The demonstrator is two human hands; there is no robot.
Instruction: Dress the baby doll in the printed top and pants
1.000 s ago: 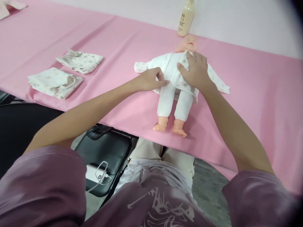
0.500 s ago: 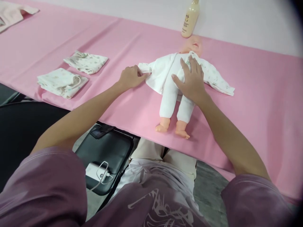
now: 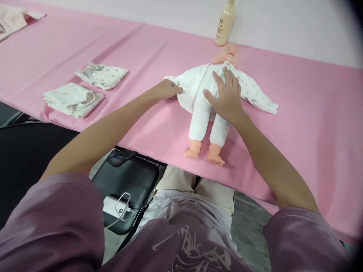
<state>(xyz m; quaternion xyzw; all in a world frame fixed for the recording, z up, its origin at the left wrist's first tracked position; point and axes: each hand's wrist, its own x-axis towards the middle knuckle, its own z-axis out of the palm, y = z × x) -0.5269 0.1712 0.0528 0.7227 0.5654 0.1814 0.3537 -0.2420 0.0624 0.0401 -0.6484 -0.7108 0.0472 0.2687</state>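
Observation:
A baby doll point(image 3: 208, 124) in white trousers lies on its back on the pink tablecloth point(image 3: 297, 124), head away from me. A white printed baby jacket point(image 3: 195, 81) is spread open over its chest and arms. My right hand point(image 3: 225, 96) lies flat on the doll's belly, fingers spread. My left hand point(image 3: 166, 90) is closed, pinching the jacket's left flap beside the sleeve.
Two folded printed baby garments point(image 3: 73, 99) point(image 3: 102, 74) lie at the left on the cloth. A cream lotion bottle point(image 3: 223, 23) stands behind the doll's head. A black chair point(image 3: 127, 181) with a power bank and a phone stands below the table edge.
My left hand drew the jacket's left flap outward, away from the doll's body, opening the jacket. My right hand slid from the chest down to the belly.

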